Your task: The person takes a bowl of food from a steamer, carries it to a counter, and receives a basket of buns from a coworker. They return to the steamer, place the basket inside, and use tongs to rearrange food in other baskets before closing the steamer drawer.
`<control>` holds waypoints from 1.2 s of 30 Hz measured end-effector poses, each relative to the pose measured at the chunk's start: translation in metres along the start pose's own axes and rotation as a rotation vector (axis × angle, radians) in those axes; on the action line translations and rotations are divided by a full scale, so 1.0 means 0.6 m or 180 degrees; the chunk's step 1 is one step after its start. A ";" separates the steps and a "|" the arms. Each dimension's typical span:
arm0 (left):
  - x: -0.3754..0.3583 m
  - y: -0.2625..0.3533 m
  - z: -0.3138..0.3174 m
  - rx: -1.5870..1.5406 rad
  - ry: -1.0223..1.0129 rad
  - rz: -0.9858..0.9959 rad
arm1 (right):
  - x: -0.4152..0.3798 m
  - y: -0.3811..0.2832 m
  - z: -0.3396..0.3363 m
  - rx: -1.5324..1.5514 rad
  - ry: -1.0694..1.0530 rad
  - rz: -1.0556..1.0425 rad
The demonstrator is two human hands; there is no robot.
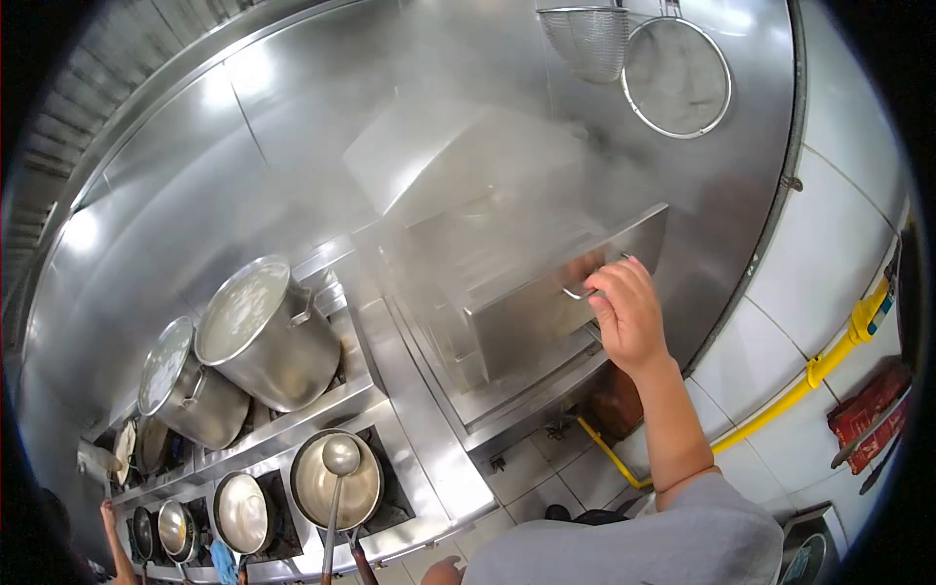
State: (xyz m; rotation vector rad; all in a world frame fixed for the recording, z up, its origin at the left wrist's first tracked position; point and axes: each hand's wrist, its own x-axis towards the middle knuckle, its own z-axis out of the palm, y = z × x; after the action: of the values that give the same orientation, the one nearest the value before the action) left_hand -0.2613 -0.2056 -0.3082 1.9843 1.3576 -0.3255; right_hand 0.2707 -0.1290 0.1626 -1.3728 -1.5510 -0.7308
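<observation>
My right hand (627,317) is closed around the wire handle (577,292) of a flat stainless steel panel (526,327). The panel stands tilted at the front of a steel steamer box (429,322), and thick steam hides much of the inside. At the bottom edge, a small part of what looks like my left hand (444,571) shows beside my grey sleeve, its fingers out of sight. Nearest to it is a frying pan (312,497) on the stove, with a long-handled ladle (340,454) lying in it.
Two tall pots of cloudy liquid, a large one (283,341) and a smaller one (210,409), stand on the back burners. Several more pans (244,512) line the front. Another person's arm (119,546) reaches in at left. Strainers (678,78) hang above; a yellow pipe (770,419) runs right.
</observation>
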 end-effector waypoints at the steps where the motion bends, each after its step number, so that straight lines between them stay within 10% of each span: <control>1: 0.019 -0.024 0.021 0.0029 -0.0002 0.0083 | 0.001 0.001 0.002 0.0039 0.0039 0.0023; 22: 0.057 0.059 -0.032 -0.0071 -0.0090 -0.0027 | 0.008 0.022 0.005 0.0230 0.0428 -0.0095; 36: 0.042 0.149 -0.091 -0.0263 0.0128 0.0229 | -0.107 -0.025 -0.199 0.0112 0.0201 -0.0232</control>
State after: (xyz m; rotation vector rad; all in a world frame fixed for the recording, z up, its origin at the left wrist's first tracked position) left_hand -0.1806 -0.1692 -0.2466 1.9752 1.3001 -0.1941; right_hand 0.2828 -0.2648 0.1558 -1.2613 -1.5638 -0.7805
